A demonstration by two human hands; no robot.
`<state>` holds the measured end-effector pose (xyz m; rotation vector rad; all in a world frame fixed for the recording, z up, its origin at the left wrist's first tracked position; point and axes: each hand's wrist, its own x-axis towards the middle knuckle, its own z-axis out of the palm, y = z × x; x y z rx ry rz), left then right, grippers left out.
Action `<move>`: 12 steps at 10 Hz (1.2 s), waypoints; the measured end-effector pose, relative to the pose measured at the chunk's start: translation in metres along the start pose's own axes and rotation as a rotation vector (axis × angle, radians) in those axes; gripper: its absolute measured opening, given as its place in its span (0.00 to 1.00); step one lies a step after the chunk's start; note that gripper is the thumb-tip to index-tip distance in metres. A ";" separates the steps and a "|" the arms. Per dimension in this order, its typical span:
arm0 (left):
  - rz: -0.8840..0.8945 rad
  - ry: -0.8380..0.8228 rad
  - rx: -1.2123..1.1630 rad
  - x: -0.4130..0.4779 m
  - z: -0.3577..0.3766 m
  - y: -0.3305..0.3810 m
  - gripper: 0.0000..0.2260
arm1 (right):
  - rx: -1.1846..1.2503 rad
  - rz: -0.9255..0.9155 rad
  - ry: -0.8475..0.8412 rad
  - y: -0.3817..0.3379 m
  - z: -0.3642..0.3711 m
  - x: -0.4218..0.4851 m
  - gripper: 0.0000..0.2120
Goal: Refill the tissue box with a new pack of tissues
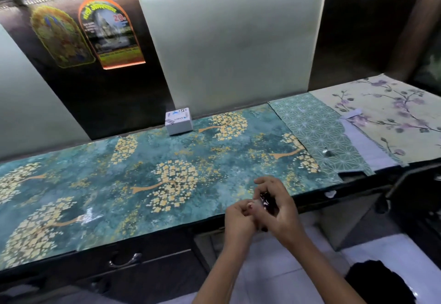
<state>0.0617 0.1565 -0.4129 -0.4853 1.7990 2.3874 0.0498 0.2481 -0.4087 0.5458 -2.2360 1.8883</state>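
Observation:
A small white box with blue print stands at the back of the counter, against the wall. Both my hands meet over the counter's front edge, far from that box. My right hand curls its fingers round a small dark shiny object. My left hand sits against it with curled fingers that touch the same object; its grip is partly hidden. No tissue pack is in sight.
The counter wears a teal mat with gold trees; a green patterned sheet and a floral sheet lie to the right. Drawers with a metal handle sit below. Two stickers hang on the dark wall.

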 end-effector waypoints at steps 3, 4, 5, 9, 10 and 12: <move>-0.519 -0.102 -0.520 -0.002 0.128 -0.077 0.12 | 0.134 0.214 0.305 0.066 -0.145 -0.054 0.17; -0.517 -0.194 -0.330 0.001 0.157 -0.106 0.11 | 0.090 0.268 0.420 0.082 -0.175 -0.064 0.13; -0.509 -0.345 -0.110 0.010 0.177 -0.127 0.08 | 0.086 0.365 0.581 0.114 -0.209 -0.072 0.08; -0.086 -0.508 0.872 0.184 0.219 -0.419 0.09 | -0.436 0.980 0.894 0.533 -0.297 -0.214 0.30; -0.011 -0.537 0.805 0.206 0.212 -0.465 0.09 | -0.536 1.113 0.698 0.614 -0.308 -0.252 0.21; 0.033 -0.559 0.763 0.219 0.201 -0.510 0.10 | -0.455 1.297 0.182 0.709 -0.308 -0.309 0.29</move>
